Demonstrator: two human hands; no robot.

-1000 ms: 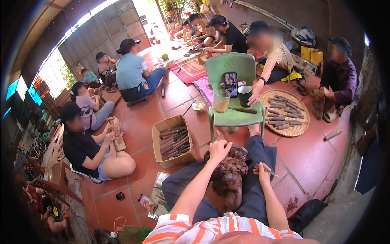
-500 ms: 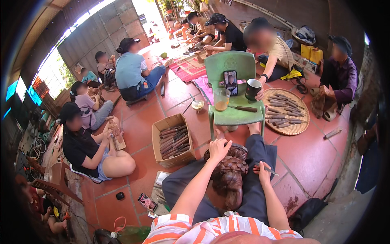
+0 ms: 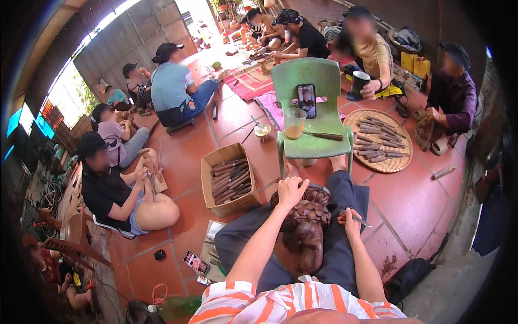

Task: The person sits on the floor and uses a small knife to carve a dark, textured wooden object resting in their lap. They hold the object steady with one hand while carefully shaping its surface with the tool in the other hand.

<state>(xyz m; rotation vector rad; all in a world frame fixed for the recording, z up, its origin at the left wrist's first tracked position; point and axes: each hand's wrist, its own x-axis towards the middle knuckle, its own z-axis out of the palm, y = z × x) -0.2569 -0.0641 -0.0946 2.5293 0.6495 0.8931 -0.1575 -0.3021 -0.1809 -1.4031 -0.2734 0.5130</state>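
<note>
A dark brown wood carving (image 3: 308, 216) with layered, rounded relief lies between my thighs. My left hand (image 3: 292, 193) rests over its far left end, fingers bent down onto it. My right hand (image 3: 350, 222), beside the carving's right side on my trouser leg, is closed around a slim carving chisel (image 3: 362, 222). The chisel's thin metal end points right, away from the wood. Part of its handle is hidden in my fingers.
Ahead stands a green plastic chair (image 3: 315, 154) bearing a phone (image 3: 306, 100), a plastic cup (image 3: 294, 124) and a wooden-handled tool (image 3: 324, 136). A cardboard box (image 3: 232, 205) and a woven tray (image 3: 352, 156) hold several tools. Co-workers sit around; one holds a black mug (image 3: 358, 86).
The co-worker across from me has lifted the black mug away from the chair and leaned back with it. My hands have barely moved.
</note>
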